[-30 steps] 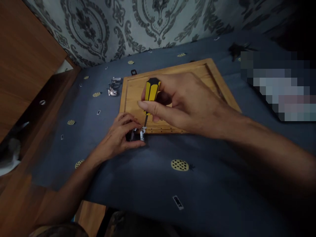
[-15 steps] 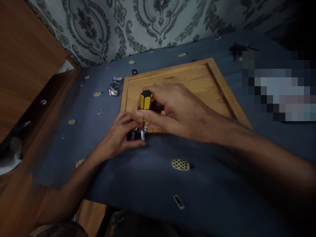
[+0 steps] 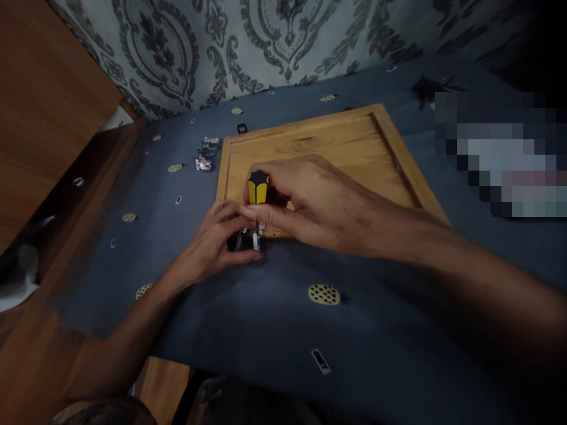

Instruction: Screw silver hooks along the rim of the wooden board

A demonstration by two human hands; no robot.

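The metal hinge [image 3: 254, 239] sits at the wooden panel's [image 3: 336, 141] near-left corner, on the blue cloth [image 3: 274, 319] — the left hand [image 3: 217, 236] has its grip clamped on it. The right hand [image 3: 310, 198] has its grip closed around 1 screwdriver [image 3: 257, 189], upright, tip on the hinge. Spare metal parts [image 3: 206, 154] lie beyond.

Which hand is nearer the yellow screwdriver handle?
Right. The right hand grips the screwdriver handle; the left hand sits just below-left, holding the metal fitting.

dim, soft-focus — dark vignetted corners
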